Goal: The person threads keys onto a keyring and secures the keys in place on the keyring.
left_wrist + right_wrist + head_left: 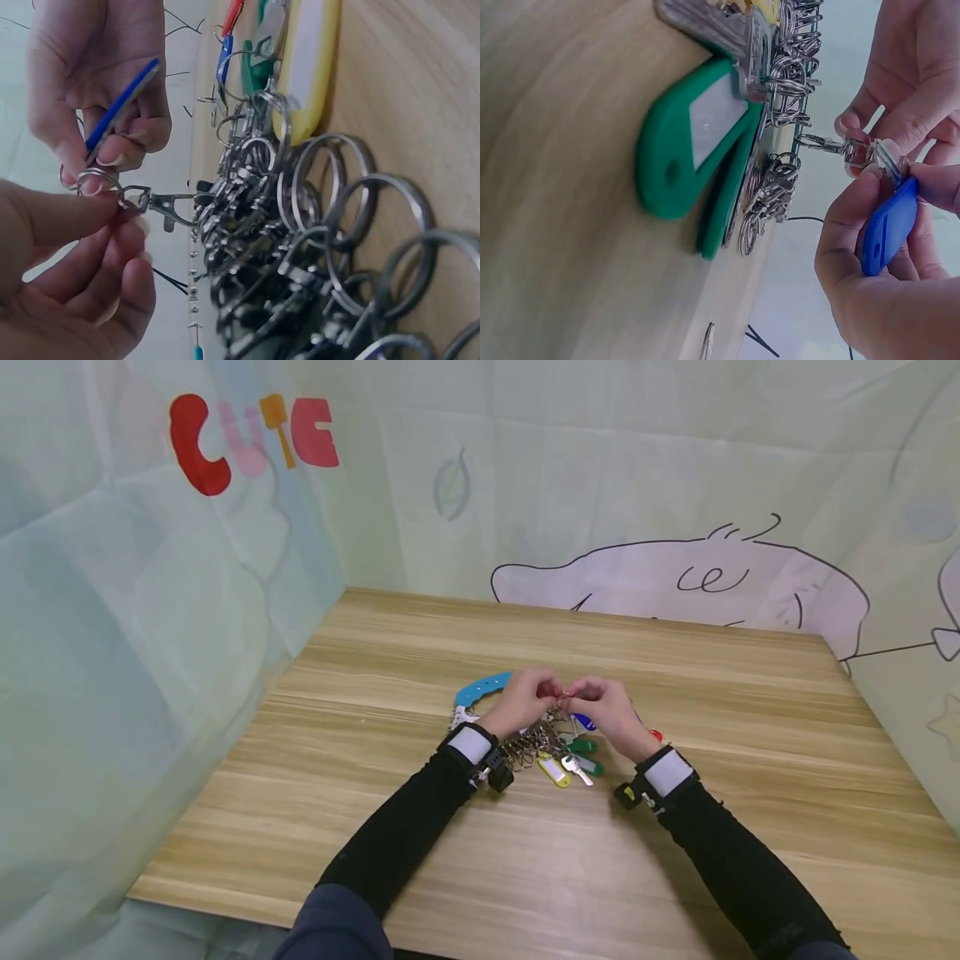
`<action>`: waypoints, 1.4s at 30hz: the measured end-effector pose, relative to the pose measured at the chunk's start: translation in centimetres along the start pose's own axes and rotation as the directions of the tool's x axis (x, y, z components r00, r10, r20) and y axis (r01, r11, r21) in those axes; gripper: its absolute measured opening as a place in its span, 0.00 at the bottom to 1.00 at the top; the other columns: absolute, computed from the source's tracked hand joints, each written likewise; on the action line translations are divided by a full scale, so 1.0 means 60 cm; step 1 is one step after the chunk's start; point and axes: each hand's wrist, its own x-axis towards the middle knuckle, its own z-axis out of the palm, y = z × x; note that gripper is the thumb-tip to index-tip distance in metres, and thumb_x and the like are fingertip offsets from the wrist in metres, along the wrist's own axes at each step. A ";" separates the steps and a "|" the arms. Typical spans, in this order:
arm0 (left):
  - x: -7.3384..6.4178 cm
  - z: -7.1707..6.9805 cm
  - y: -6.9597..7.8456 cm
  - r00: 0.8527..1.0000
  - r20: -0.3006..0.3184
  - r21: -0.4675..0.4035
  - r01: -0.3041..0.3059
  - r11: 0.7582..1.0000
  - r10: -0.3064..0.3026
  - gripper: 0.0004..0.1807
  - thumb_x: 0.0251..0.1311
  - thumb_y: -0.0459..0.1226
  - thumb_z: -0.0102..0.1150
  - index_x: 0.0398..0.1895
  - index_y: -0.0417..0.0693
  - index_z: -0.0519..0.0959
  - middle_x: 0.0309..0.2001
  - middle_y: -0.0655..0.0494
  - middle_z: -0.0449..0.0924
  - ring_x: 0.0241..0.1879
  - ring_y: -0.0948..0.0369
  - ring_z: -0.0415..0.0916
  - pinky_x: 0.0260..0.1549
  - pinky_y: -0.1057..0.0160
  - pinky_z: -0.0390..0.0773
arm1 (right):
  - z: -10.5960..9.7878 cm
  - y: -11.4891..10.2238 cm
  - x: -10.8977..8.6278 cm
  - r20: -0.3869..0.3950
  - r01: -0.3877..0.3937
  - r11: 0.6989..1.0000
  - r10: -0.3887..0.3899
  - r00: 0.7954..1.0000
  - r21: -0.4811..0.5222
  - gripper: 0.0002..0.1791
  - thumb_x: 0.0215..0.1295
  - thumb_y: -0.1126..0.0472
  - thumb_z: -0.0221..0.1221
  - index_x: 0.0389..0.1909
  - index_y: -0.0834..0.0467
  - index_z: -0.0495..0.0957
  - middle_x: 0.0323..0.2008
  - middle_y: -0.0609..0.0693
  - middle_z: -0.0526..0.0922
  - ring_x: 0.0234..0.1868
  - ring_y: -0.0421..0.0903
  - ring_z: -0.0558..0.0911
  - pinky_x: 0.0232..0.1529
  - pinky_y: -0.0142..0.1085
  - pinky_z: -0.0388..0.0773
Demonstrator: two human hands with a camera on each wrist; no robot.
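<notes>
- Nearest the head camera, at lower left: navy sleeve (333,928), leading into black arm cover (405,831) over wood-grain tabletop (300,802).
- Brings left hand (521,702) and right hand (611,718) together, fingertips meeting above a bunch of metal rings and hooks (528,743). Well placed for fine work; best to brace the wrists low for steadiness.
- Beside the bunch: yellow key tag (553,772), silver key (577,768), green key tags (592,767) and, beyond the left hand, light-blue curved holder (483,689). Worth guarding against snagging these.
- Left wrist view: pinches small split ring (97,178) between left thumb and finger, just beside the eye of a swivel snap hook (165,206). Cannot tell whether linked through it. Probably best to grip close to the coil gap and avoid tugging the whole bunch.
- Holds blue plastic key tag (124,105) in the right hand, edge-on here, next to the ring.
- Right wrist view: shows the blue tag tilted within curled right fingers, apart from the bunch, with the hook stretched out towards both hands. Calls, seemingly, for a slack hook and slow turning of the ring, without bending the coils.
</notes>
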 end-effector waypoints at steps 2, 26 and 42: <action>0.000 0.001 -0.001 1.000 -0.006 -0.009 0.000 1.000 0.000 0.06 0.56 0.24 0.58 0.34 0.39 0.81 0.30 0.46 0.83 0.29 0.60 0.76 0.29 0.73 0.73 | 0.000 -0.001 -0.001 -0.003 -0.007 1.000 0.007 1.000 0.005 0.09 0.60 0.67 0.60 0.41 0.66 0.77 0.33 0.49 0.87 0.37 0.47 0.86 0.42 0.35 0.81; -0.001 0.002 0.000 1.000 -0.015 -0.042 0.025 0.999 -0.025 0.04 0.56 0.25 0.60 0.34 0.39 0.81 0.33 0.46 0.84 0.31 0.59 0.79 0.33 0.72 0.77 | -0.002 -0.004 -0.003 0.009 0.016 0.999 -0.016 1.000 0.033 0.11 0.59 0.68 0.61 0.42 0.68 0.76 0.28 0.38 0.86 0.34 0.44 0.86 0.40 0.34 0.82; -0.002 0.002 0.003 0.999 0.004 -0.074 0.032 0.997 -0.032 0.06 0.56 0.23 0.57 0.35 0.38 0.80 0.34 0.45 0.83 0.33 0.58 0.78 0.33 0.72 0.76 | -0.004 -0.005 -0.001 0.000 -0.013 1.000 0.013 1.000 0.014 0.10 0.59 0.68 0.61 0.40 0.67 0.78 0.26 0.38 0.86 0.32 0.40 0.85 0.38 0.32 0.80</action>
